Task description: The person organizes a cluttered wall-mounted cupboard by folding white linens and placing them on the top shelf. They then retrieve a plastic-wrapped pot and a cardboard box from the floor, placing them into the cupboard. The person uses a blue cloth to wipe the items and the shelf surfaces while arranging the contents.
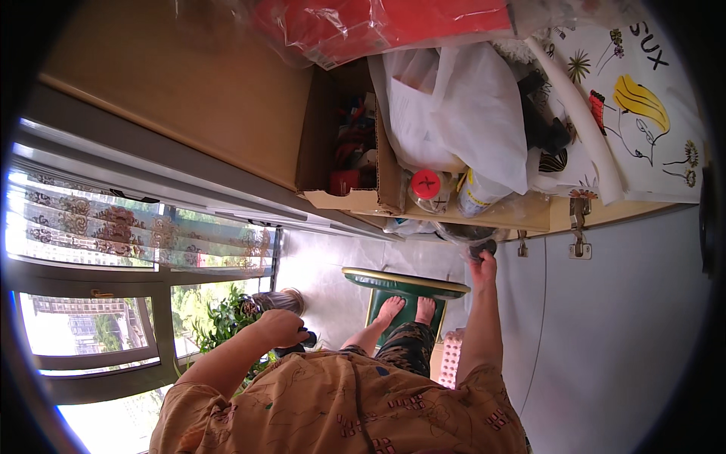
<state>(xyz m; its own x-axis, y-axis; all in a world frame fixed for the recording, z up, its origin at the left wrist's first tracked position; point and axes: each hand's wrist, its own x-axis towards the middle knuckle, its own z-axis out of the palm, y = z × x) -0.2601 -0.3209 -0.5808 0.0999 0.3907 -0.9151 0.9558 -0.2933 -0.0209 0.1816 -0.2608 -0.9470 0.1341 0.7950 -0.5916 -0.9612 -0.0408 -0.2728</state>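
My right hand (484, 269) is raised at the lower shelf of an open cabinet, its fingers closed on a small dark object (482, 248) beside clear plastic wrapping. My left hand (282, 329) is held low near the window side, gripping a dark object (308, 338) whose kind I cannot tell. Above the right hand, the cabinet shelf (510, 218) holds a clear jar with a red lid (426, 184), a white bottle with a yellow-edged label (479, 194), a white plastic bag (476, 108) and an open cardboard box (391, 176) of small items.
Bare feet stand on a green padded stool or chair (408, 335) with a raised back (405, 282). A leafy plant (218, 326) and a vase (283, 299) are at the left by the windows. A grey cabinet door (612, 318) stands at the right.
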